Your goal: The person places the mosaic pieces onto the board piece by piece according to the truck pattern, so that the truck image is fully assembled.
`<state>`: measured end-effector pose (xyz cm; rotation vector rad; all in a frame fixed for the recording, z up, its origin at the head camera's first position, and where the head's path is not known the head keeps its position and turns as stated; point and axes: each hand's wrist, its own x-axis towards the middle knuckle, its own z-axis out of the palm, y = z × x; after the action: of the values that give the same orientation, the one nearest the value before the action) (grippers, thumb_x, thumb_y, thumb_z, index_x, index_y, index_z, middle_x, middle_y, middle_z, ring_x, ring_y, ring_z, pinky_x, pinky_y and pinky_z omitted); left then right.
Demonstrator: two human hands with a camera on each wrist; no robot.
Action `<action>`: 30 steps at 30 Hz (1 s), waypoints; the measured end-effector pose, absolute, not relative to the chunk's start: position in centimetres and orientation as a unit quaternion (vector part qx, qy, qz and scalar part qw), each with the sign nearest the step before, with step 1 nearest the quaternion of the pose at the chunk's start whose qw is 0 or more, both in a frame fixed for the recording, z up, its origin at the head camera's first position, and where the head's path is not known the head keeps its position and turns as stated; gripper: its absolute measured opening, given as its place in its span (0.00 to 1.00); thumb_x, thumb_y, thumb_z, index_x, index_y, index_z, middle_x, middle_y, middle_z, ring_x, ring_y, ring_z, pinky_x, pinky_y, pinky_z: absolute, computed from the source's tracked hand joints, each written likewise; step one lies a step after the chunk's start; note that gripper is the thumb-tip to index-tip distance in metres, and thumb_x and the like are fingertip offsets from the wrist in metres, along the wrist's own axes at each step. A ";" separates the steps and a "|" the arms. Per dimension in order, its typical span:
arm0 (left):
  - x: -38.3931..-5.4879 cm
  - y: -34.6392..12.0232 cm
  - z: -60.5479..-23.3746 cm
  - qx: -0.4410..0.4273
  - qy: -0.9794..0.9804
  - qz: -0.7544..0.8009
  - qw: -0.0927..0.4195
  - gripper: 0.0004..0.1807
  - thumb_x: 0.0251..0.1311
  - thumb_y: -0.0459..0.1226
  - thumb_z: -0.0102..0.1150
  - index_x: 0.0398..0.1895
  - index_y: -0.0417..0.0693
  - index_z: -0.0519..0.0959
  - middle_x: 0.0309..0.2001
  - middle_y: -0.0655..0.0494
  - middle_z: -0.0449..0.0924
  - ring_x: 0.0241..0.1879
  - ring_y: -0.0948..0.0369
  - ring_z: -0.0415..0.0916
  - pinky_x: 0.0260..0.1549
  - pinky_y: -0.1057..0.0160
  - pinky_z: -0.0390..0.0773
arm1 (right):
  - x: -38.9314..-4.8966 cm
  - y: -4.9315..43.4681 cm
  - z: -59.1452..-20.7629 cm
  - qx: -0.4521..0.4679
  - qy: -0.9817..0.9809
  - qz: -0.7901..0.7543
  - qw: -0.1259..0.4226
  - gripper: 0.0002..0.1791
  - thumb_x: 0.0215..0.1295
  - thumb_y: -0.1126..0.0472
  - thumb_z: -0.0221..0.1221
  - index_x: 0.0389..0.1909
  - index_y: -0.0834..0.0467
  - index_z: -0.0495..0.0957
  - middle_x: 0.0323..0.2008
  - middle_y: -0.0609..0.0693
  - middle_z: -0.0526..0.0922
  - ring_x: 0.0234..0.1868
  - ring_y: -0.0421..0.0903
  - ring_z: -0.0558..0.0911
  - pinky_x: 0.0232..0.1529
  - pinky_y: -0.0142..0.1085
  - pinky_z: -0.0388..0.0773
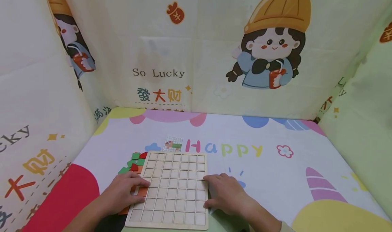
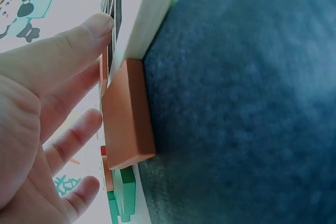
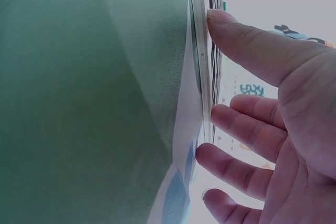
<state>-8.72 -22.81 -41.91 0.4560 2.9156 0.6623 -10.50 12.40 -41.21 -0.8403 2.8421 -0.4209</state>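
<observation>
A square wooden board [image 1: 174,192] with a grid of shallow cells lies near the front of the table. Along its left edge rests my left hand [image 1: 124,191], thumb and fingertips touching the rim, fingers loosely extended. On the opposite side, my right hand [image 1: 225,194] touches the right edge with thumb and fingertips. Orange blocks [image 1: 142,191] sit at the board's left side, partly under my left hand; one orange block [image 2: 123,121] shows close up in the left wrist view. The right wrist view shows my relaxed fingers [image 3: 247,129] beside the board's thin edge.
Green blocks [image 1: 136,156] and red pieces [image 1: 133,167] are heaped beyond my left hand. A small gridded picture card [image 1: 173,144] lies behind the board. Printed cloth walls [image 1: 208,55] enclose the table [image 1: 269,177] at the back and sides.
</observation>
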 end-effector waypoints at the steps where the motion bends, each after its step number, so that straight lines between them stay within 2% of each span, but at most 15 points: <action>1: -8.7 -22.8 -41.9 0.153 0.963 0.217 0.055 0.27 0.39 0.51 0.81 0.47 0.60 0.88 0.46 0.62 0.79 0.51 0.55 0.72 0.44 0.47 0.76 | -10.5 12.5 -41.2 -0.280 0.947 -0.141 0.074 0.38 0.50 0.42 0.73 0.60 0.55 0.76 0.54 0.49 0.82 0.50 0.51 0.78 0.49 0.49 0.75; 9: -8.6 -22.0 -41.9 0.144 0.962 0.225 0.058 0.28 0.39 0.52 0.81 0.48 0.60 0.87 0.47 0.63 0.80 0.54 0.53 0.71 0.50 0.41 0.70 | -10.6 13.1 -41.3 -0.275 0.947 -0.152 0.065 0.38 0.49 0.43 0.74 0.59 0.55 0.77 0.54 0.49 0.83 0.49 0.52 0.78 0.46 0.50 0.74; 17: -8.8 -21.9 -41.8 0.117 0.963 0.232 0.075 0.28 0.37 0.51 0.82 0.47 0.62 0.87 0.47 0.63 0.79 0.55 0.53 0.71 0.52 0.41 0.68 | -10.5 13.3 -41.5 -0.282 0.944 -0.161 0.053 0.38 0.48 0.43 0.74 0.59 0.55 0.77 0.53 0.48 0.83 0.49 0.52 0.78 0.45 0.50 0.75; 23: -9.1 -22.6 -41.5 0.113 0.958 0.252 0.073 0.30 0.36 0.49 0.83 0.50 0.60 0.86 0.48 0.58 0.79 0.53 0.52 0.71 0.37 0.56 0.81 | -10.4 13.2 -41.4 -0.278 0.944 -0.166 0.061 0.37 0.49 0.43 0.74 0.59 0.54 0.76 0.53 0.48 0.83 0.50 0.52 0.78 0.47 0.51 0.74; 30: -9.3 -23.5 -40.8 0.091 0.954 0.274 0.079 0.27 0.40 0.47 0.82 0.49 0.57 0.86 0.50 0.52 0.77 0.54 0.49 0.70 0.34 0.61 0.82 | -10.6 13.2 -41.3 -0.272 0.946 -0.165 0.067 0.37 0.49 0.44 0.74 0.59 0.55 0.77 0.54 0.49 0.82 0.50 0.52 0.78 0.48 0.51 0.74</action>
<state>-9.33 -23.51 -40.84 0.2714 2.8551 0.8197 -10.59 13.22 -41.34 -0.8192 2.8507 -0.4983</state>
